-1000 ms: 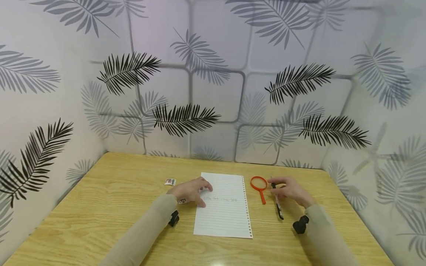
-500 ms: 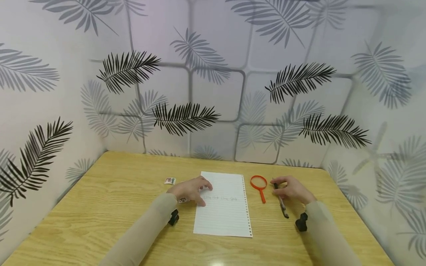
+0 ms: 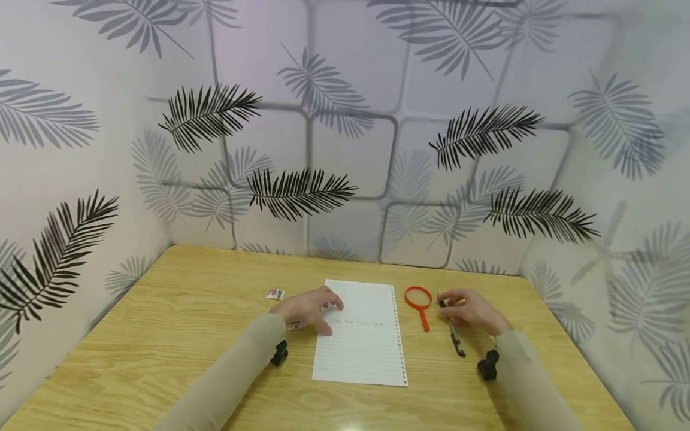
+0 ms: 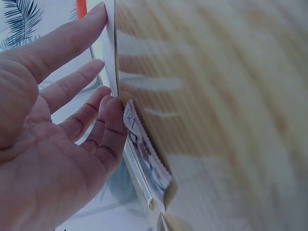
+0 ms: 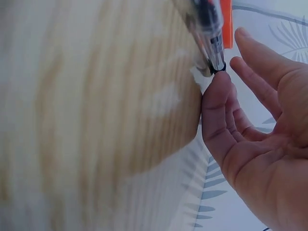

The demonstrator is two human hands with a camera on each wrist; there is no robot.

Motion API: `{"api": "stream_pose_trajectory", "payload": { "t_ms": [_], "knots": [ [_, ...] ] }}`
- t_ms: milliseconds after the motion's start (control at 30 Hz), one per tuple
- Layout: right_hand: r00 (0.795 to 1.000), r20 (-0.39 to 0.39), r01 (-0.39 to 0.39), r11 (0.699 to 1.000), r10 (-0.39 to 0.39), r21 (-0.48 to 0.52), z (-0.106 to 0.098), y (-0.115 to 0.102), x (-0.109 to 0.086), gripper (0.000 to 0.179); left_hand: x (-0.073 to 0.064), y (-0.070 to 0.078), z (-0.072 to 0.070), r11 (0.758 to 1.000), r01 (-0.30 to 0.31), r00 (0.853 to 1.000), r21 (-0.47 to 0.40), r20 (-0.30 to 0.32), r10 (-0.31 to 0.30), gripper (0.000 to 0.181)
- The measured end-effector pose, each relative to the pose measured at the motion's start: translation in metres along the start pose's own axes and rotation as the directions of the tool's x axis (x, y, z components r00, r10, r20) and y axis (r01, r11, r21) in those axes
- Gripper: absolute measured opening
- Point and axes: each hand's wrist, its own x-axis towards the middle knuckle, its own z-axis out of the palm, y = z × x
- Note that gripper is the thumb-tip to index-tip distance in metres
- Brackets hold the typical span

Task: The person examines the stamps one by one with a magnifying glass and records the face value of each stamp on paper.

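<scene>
My left hand [image 3: 306, 308] rests at the left edge of a sheet of lined paper [image 3: 358, 353], fingers loosely bent and thumb apart. A line of faint handwriting crosses the paper. Beside the little finger, a stamp [image 4: 147, 154] with a perforated edge lies on the table, partly hidden by the hand in the head view. My right hand [image 3: 471, 311] is at a clear-barrelled pen [image 3: 458, 345] with black parts. In the right wrist view, a lower fingertip meets the end of the pen [image 5: 211, 36], while thumb and index finger stand apart from it.
An orange-red magnifying glass [image 3: 424, 319] lies between the paper and the pen. Another stamp [image 3: 275, 294] is on the wooden table [image 3: 178, 323] beyond the left hand. Leaf-patterned walls [image 3: 345, 149] border the table at the back and sides.
The pen's near end has swung slightly right, and the right hand has shifted a little to the right. The left hand and paper stay where they were.
</scene>
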Motion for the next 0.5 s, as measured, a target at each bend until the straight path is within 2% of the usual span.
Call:
{"api": "stream_pose_trajectory", "payload": {
  "t_ms": [167, 300, 500],
  "knots": [
    [1.000, -0.002, 0.019, 1.000, -0.019, 0.024, 0.001, -0.003, -0.003, 0.046, 0.002, -0.002, 0.000, 0.999, -0.048, 0.999, 0.016, -0.008, 0.048, 0.049],
    [0.999, -0.019, 0.036, 0.998, -0.035, 0.048, 0.005, -0.009, -0.004, 0.043, 0.001, -0.001, -0.003, 0.995, -0.099, 0.994, -0.020, -0.048, 0.098, 0.043],
    [0.999, -0.031, 0.044, 0.997, -0.042, 0.065, 0.018, -0.022, -0.006, 0.039, -0.007, 0.002, -0.006, 0.990, -0.115, 0.988, -0.081, -0.117, 0.105, 0.035]
  ]
}}
